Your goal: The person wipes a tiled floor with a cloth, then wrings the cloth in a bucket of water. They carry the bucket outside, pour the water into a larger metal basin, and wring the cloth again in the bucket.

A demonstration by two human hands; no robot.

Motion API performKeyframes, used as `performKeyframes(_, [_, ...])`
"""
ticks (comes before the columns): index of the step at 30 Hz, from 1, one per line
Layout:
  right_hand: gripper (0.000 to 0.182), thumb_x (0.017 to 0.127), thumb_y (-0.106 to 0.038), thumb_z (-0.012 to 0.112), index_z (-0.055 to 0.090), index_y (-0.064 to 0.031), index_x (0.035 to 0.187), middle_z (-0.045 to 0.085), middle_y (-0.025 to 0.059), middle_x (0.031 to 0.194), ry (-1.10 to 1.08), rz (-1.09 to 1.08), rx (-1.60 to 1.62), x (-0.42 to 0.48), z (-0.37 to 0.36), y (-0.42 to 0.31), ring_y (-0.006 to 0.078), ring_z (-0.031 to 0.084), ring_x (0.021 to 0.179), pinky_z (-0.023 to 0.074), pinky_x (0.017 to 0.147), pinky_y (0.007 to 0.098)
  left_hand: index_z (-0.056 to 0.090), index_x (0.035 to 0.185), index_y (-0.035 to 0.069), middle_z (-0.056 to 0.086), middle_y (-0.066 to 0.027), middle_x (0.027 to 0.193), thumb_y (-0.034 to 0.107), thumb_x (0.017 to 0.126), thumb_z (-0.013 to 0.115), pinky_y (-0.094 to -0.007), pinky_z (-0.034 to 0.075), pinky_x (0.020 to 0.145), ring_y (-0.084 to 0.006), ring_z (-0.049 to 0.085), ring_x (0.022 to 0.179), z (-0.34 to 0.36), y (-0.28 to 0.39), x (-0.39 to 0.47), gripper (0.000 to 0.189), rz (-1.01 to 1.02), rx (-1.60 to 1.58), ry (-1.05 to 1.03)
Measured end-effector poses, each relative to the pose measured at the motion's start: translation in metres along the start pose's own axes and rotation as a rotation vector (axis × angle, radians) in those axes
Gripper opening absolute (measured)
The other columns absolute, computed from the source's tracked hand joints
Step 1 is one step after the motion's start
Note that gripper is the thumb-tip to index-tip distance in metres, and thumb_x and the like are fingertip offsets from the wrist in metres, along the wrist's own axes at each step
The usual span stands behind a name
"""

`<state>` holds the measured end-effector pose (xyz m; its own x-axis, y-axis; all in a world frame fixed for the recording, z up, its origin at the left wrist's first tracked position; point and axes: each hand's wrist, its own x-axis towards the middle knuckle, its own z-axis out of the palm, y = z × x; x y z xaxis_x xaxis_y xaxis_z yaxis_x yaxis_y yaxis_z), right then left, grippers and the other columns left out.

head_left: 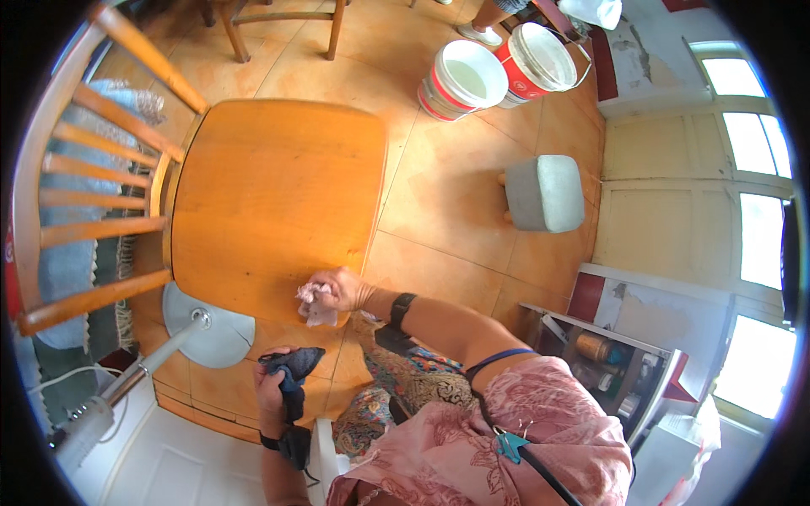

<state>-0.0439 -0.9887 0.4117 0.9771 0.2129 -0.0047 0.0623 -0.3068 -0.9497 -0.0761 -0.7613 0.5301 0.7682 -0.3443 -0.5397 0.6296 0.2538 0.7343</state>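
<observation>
A wooden chair's flat seat (278, 196) lies before me, with its slatted backrest (101, 190) to the left. My right hand (342, 288) grips a crumpled pale pink cloth (317, 310) at the seat's near right corner; the cloth appears to touch the wood. Lower and further left, my left hand (272, 382) holds a bunched dark blue-grey cloth (294, 367) in the air, beside the seat's near edge. Part of that cloth hangs down over the wrist.
A grey-white round stand base (209, 326) with a pole stands near the seat's near left corner. Two buckets (471, 82) (538, 60) sit at the far right, near a person's foot (479, 33). A small padded stool (545, 194) and a shelf with jars (595, 357) are on the right.
</observation>
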Motion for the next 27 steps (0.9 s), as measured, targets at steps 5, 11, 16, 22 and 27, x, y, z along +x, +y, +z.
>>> performKeyframes(5, [0.028,0.071,-0.027,0.054,0.057,-0.0074,0.091,0.06,0.0139,0.079,-0.101,0.065,0.031,0.006,0.001,-0.021,0.0313,0.058,0.074,0.0482,0.065,0.0357,0.047,0.104,0.0,0.055,-0.0146,0.095,0.017,0.068,0.051,-0.0285,0.049,0.059,-0.0213,0.057,0.075,0.047,0.013,0.0,0.04,-0.074,-0.08,0.031])
performKeyframes(11, [0.03,0.076,-0.032,0.047,0.058,-0.0098,0.093,0.061,0.0139,0.078,-0.153,0.383,0.027,0.014,0.007,-0.022,0.0285,0.059,0.071,0.0476,0.066,0.0374,0.043,0.111,0.003,0.055,-0.0099,0.093,0.019,0.073,0.058,-0.0264,0.049,0.056,-0.0181,0.057,0.071,0.091,0.034,0.006,0.044,-0.168,0.077,-0.019])
performKeyframes(16, [0.033,0.084,-0.028,0.041,0.051,-0.0077,0.107,0.058,0.0044,0.076,0.172,0.655,1.025,-0.023,-0.049,-0.066,0.0145,0.054,0.06,0.0449,0.051,0.026,0.046,0.104,0.003,0.056,-0.0065,0.089,0.008,0.073,0.057,-0.0243,0.046,0.053,-0.0151,0.057,0.069,0.144,0.064,0.001,0.034,-0.255,0.226,-0.026])
performKeyframes(22, [0.036,0.085,-0.037,0.044,0.049,-0.0062,0.103,0.052,0.0004,0.073,0.366,0.63,1.342,-0.102,-0.122,-0.127,0.011,0.047,0.053,0.0385,0.045,0.0233,0.044,0.115,0.001,0.055,-0.008,0.1,0.011,0.077,0.049,-0.0234,0.047,0.059,-0.0141,0.056,0.076,0.204,0.055,0.014,0.04,-0.265,0.115,-0.147])
performKeyframes(27, [0.051,0.083,-0.047,0.043,0.042,-0.0107,0.118,0.052,0.001,0.101,0.568,0.291,1.608,-0.128,-0.167,-0.147,0.0139,0.05,0.087,0.0416,0.067,0.027,0.032,0.128,0.006,0.053,-0.0087,0.105,0.02,0.082,0.044,-0.0235,0.046,0.061,-0.0149,0.057,0.079,0.258,0.03,0.037,0.05,-0.338,-0.018,-0.185])
